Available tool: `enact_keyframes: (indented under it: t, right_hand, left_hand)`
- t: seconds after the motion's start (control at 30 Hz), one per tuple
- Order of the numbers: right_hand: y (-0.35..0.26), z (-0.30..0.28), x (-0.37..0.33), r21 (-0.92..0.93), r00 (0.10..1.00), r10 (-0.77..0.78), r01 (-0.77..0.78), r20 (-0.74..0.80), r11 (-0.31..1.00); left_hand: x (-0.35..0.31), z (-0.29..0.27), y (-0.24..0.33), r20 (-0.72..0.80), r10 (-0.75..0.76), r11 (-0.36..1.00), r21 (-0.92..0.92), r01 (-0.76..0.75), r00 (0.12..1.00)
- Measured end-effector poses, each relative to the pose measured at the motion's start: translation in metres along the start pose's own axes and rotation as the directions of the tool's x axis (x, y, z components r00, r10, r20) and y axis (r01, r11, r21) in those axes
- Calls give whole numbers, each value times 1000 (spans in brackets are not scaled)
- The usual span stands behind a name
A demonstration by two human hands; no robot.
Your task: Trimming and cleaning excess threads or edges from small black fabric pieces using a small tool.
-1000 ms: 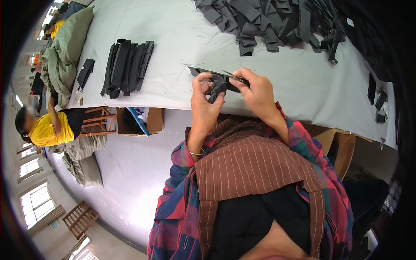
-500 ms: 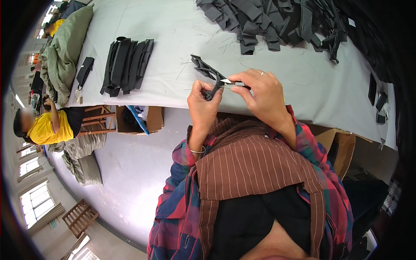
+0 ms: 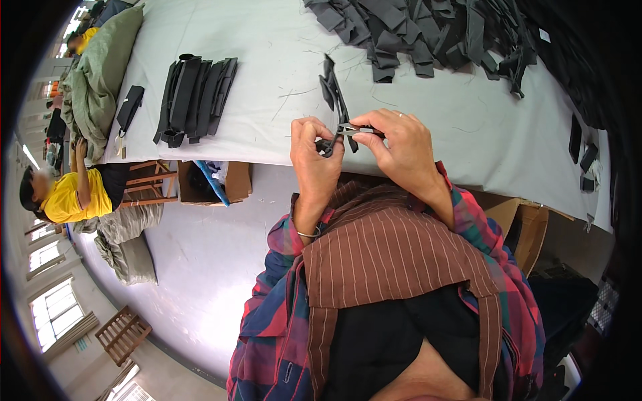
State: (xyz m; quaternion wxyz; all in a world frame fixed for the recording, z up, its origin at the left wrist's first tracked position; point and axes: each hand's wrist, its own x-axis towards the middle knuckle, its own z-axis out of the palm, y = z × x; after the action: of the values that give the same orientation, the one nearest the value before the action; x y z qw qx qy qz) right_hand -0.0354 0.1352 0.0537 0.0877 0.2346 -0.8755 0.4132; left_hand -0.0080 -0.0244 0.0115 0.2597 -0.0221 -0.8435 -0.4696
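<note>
At the left, a row of folded dark strips [image 3: 195, 100] is lying on the pale table cover [image 3: 267, 80]; nearer the middle, the left hand [image 3: 314, 150] is pinching the lower end of a dark cloth strip [image 3: 340, 103] between thumb and curled fingers; the strip's longer part is rising away from that grip, slightly twisted, above the cover; a firm hold close to the blades would be serving best, with the fingertips tucked behind the cutting line; just to the right, the snips [image 3: 361, 130] are pointing at the strip, though whether the tips are biting cloth or only thread I cannot tell; the right hand [image 3: 404, 140] is pinching them between thumb and fingers; light, short squeezes, blades flat along the edge, would be sparing the fabric.
</note>
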Motion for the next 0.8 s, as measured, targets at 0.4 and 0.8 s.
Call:
enact_keyframes:
  t: [0.4,0.8]
  right_hand:
    - [2,-1,2,-37,997,75,-76,-23,996]
    - [-3,-1,0,-14,999,33,-33,23,999]
  left_hand:
    - [-6,2,4,-34,9,1000,22,-8,999]
    - [-8,3,0,-49,31,1000,4,-31,998]
